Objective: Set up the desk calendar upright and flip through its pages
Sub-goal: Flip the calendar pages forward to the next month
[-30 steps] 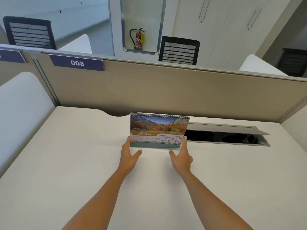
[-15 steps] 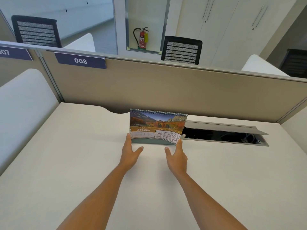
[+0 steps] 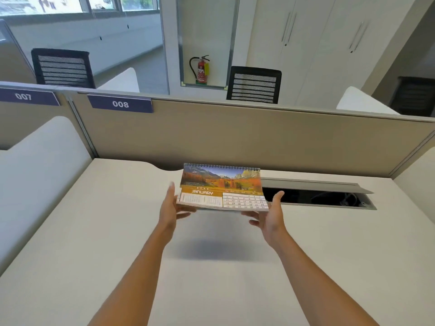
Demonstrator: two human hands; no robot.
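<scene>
A spiral-bound desk calendar [image 3: 222, 187] shows a JANUARY page with an autumn mountain photo. It hangs in the air above the white desk [image 3: 117, 231], tilted back, its shadow on the desk below. My left hand [image 3: 170, 209] grips its lower left edge, fingers underneath. My right hand [image 3: 270, 214] holds its lower right corner, thumb up beside the page and fingers under it. The calendar's base is hidden behind the pages.
An open cable tray [image 3: 317, 196] with a raised grey lid lies in the desk just right of the calendar. A beige partition [image 3: 235, 137] with a "008" label [image 3: 120, 104] closes the far edge. A white side divider [image 3: 40, 175] stands at the left.
The calendar stood on the desk between my hands; both hands have now taken hold of it and lifted it off the surface, tilting it back. The camera has tipped upward.
</scene>
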